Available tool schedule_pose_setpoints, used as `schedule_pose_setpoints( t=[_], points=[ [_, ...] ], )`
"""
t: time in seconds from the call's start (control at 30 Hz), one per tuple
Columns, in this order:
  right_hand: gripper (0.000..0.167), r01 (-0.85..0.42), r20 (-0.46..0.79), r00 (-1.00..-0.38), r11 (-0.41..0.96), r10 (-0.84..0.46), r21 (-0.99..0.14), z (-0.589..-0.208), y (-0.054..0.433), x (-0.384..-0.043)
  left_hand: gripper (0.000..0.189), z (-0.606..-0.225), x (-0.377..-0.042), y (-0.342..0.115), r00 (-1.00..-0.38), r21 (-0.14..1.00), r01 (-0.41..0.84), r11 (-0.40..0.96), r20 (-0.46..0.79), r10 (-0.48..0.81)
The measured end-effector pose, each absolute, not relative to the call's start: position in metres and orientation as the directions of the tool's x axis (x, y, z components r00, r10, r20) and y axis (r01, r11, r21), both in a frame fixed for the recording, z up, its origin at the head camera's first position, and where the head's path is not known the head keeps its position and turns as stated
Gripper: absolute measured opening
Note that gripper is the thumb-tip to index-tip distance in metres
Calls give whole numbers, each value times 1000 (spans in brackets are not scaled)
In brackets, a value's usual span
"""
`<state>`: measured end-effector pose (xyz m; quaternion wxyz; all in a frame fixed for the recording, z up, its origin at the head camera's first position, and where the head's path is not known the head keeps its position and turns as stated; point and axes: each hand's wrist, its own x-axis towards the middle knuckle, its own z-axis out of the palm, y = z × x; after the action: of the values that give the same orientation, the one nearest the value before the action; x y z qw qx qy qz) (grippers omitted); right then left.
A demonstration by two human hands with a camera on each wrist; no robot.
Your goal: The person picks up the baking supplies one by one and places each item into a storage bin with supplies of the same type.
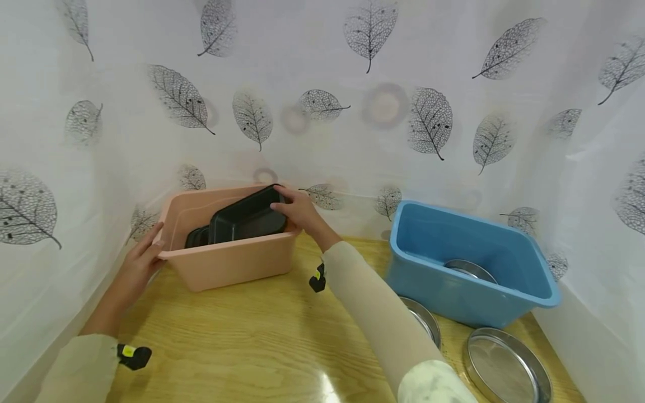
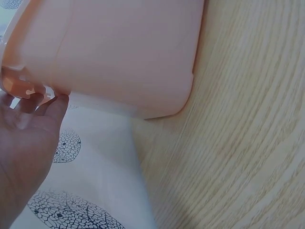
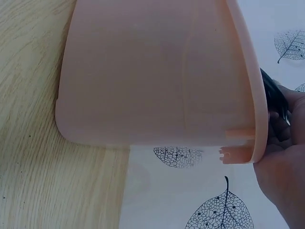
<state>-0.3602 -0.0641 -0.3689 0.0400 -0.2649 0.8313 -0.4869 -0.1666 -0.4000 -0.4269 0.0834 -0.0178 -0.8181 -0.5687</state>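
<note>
A pink plastic bin (image 1: pixel 237 260) stands at the left of the table, and my left hand (image 1: pixel 138 268) grips its left end by the rim. In the left wrist view, the fingers of that hand (image 2: pixel 28 129) curl at the bin's end handle (image 2: pixel 21 88). My right hand (image 1: pixel 302 215) pinches the right end of a black loaf pan (image 1: pixel 249 215), which sits tilted in the bin with that end raised. Other black pans (image 1: pixel 197 237) lie beside it in the bin, partly hidden. In the right wrist view only the pan's dark edge (image 3: pixel 274 95) shows past the rim.
On the right stands a blue bin (image 1: pixel 443 291) with a round metal pan (image 1: pixel 471 270) inside. Two more round metal pans (image 1: pixel 506 366) lie on the wooden table (image 1: pixel 242 341) before it, one partly behind my right sleeve. A leaf-patterned white curtain (image 1: pixel 322 145) encloses the table.
</note>
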Motion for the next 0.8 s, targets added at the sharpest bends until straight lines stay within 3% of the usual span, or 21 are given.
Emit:
schedule_pose_setpoints(
  t=[0.5,0.8],
  points=[
    [58,-486,74,-827,643,-557,-592,-359,-80,-360,61,-427,-164,-400,-985,930,132,343,163,-64],
    [63,-504,57,-800,617,-598,-605,-359,-74,-362,62,-429,-167,-402,-985,955,146,259,164,-52]
  ],
)
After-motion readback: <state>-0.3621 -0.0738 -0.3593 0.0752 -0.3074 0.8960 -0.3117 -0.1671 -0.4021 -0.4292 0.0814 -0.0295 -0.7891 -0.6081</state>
